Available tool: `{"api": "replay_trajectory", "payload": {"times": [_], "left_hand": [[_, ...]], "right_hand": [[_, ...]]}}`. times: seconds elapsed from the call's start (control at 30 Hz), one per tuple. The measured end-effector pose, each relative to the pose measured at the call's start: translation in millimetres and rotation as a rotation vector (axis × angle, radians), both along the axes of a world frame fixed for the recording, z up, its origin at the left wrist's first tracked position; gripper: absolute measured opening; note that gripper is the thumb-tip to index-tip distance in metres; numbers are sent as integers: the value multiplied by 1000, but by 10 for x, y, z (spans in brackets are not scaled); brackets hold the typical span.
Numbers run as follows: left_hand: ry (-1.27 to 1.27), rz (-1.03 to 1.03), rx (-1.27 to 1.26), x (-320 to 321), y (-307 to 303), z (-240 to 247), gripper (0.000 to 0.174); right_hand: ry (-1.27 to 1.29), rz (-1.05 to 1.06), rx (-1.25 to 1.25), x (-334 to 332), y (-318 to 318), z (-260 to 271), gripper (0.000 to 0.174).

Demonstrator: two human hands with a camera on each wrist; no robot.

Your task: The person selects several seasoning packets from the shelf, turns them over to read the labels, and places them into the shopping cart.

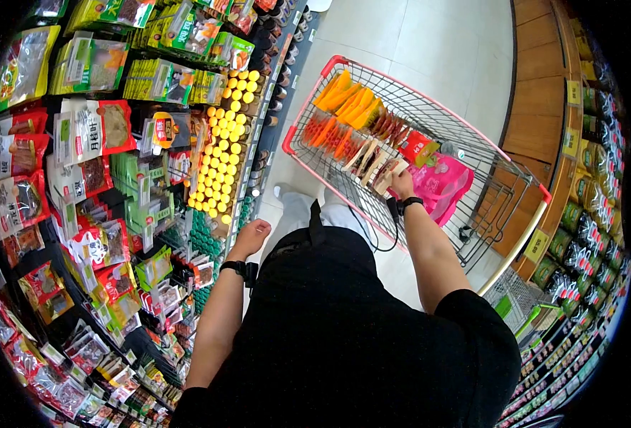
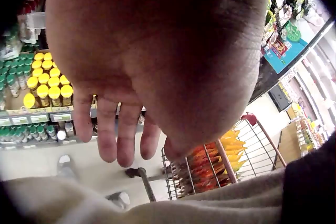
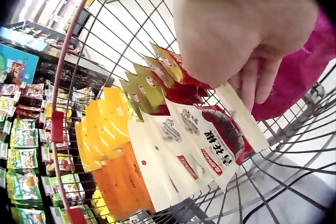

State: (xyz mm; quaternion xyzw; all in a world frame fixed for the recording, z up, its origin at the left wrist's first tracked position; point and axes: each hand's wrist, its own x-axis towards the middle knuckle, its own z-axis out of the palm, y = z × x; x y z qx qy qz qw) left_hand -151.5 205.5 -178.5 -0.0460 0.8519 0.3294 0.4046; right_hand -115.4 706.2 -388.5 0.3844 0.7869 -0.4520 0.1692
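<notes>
Inside the wire shopping cart point(image 1: 462, 112), my right hand point(image 1: 402, 187) pinches the top edge of a cream-white seasoning packet point(image 3: 242, 119). More cream-white packets point(image 3: 202, 140) with red labels stand upright in a row beside it. Yellow packets point(image 1: 358, 107), orange packets point(image 1: 327, 135) and olive-and-red packets point(image 3: 147, 87) stand in neighbouring rows. A pink bag point(image 1: 440, 187) lies right by the right hand, with a red packet point(image 1: 417, 148) near it. My left hand point(image 1: 253, 235) hangs beside my body with loosely bent fingers, holding nothing.
At the left, a shelf wall carries hanging spice packets point(image 1: 91, 128) and rows of yellow-capped jars point(image 1: 219, 158). Green-capped bottles point(image 1: 203, 241) stand nearer. A wooden shelf base point(image 1: 533, 100) with packaged goods runs along the right. Tiled floor point(image 1: 430, 32) stretches beyond the cart.
</notes>
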Motion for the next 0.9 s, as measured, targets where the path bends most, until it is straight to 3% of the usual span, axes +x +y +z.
{"api": "replay_trajectory", "payload": {"times": [0.13, 0.23, 0.33, 0.37, 0.47, 0.5, 0.6, 0.63, 0.77, 0.9], "left_hand": [[-4, 52, 31, -20, 1, -7, 23], [-40, 23, 55, -31, -45, -93, 21], [-25, 0, 45, -58, -6, -49, 23], [-20, -11, 33, -83, 23, -11, 23], [-39, -20, 39, -113, 30, -12, 23], [-31, -16, 58, -107, 15, -35, 22], [-51, -19, 35, -137, 56, 27, 23], [-56, -22, 29, -171, 79, 44, 23], [-63, -59, 25, -230, 131, 63, 23], [-72, -66, 43, -302, 162, 19, 22]], "right_hand": [[-77, -26, -66, 6, 49, -199, 41], [140, -43, -119, 98, 20, -713, 37], [63, 31, -95, -3, -99, -335, 37], [66, 48, -125, 32, -98, -518, 35], [37, 0, -351, -129, -232, 138, 32], [35, 137, -239, -77, -207, -21, 33], [-9, 97, -118, 28, -191, -444, 41], [-46, 80, -143, -140, -256, 119, 42], [-93, 171, -29, -106, -178, -18, 40], [-107, 119, 18, 44, -90, -126, 41]]}}
